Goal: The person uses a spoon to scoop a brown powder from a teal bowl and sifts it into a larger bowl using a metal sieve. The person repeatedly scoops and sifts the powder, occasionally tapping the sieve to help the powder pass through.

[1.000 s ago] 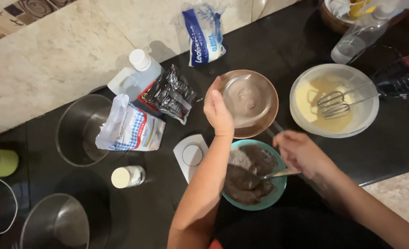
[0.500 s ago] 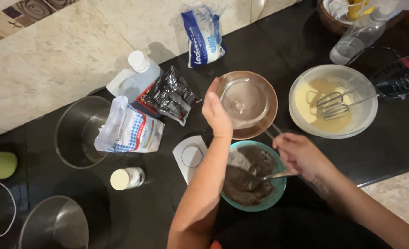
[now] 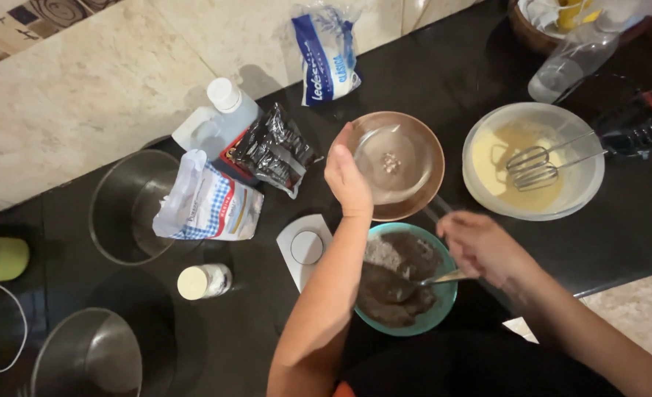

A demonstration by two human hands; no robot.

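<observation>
Cocoa-dark mixture filled the teal bowl (image 3: 443, 305) at the near edge of the black counter (image 3: 252, 345). A spoon (image 3: 443, 279) dug into it, gripped by the right hand (image 3: 484, 246). Just behind, the left hand (image 3: 348, 180) clasped the rim of a tilted sieve (image 3: 393, 163). Right of that stood a bowl of yellow batter (image 3: 583, 195) with beaters (image 3: 535, 167); left lay a dark packet (image 3: 274, 151).

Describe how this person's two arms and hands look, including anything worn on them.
Both arms are bare up to the picture's edge: no sleeves, gloves or watch show. The left hand and right hand show no rings or markings that I can make out, though the right one is slightly blurred.
</observation>
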